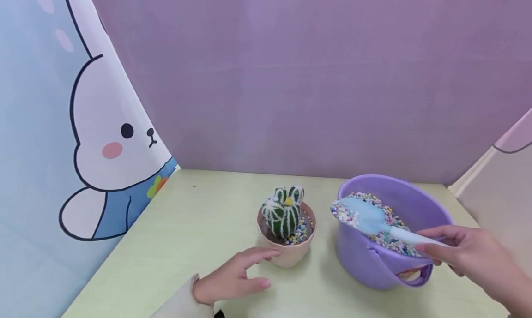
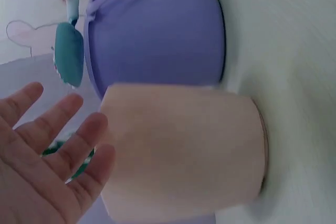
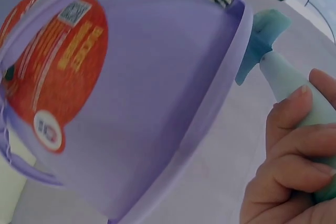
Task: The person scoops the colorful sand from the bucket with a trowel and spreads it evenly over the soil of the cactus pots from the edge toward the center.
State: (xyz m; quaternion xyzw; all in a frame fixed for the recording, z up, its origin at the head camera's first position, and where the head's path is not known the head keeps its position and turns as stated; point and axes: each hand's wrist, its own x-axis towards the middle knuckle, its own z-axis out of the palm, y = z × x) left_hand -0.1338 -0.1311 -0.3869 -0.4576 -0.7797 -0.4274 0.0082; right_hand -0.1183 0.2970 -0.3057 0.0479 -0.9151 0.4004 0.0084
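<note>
My right hand [image 1: 469, 253] grips the pale handle of a light blue toy shovel [image 1: 365, 216], its scoop heaped with small coloured pebbles. The scoop is held over the near left rim of a purple bucket [image 1: 361, 258], which has more pebbles inside. In the right wrist view, the fingers [image 3: 294, 145] curl round the shovel handle. A knitted-looking green cactus [image 1: 282, 219] stands in a pinkish pot [image 1: 288, 255], with some pebbles around its right side. My left hand [image 1: 237, 274] has its fingers extended, fingertips right at the pot's near left side, and holds nothing.
All of this stands on a pale green table [image 1: 199, 221]. A purple backdrop [image 1: 291, 78] rises behind it, and a cloth with a rabbit print [image 1: 104, 101] hangs at left. The bucket's handle [image 1: 409, 279] hangs down its near side; an orange label [image 3: 63, 61] is on its wall.
</note>
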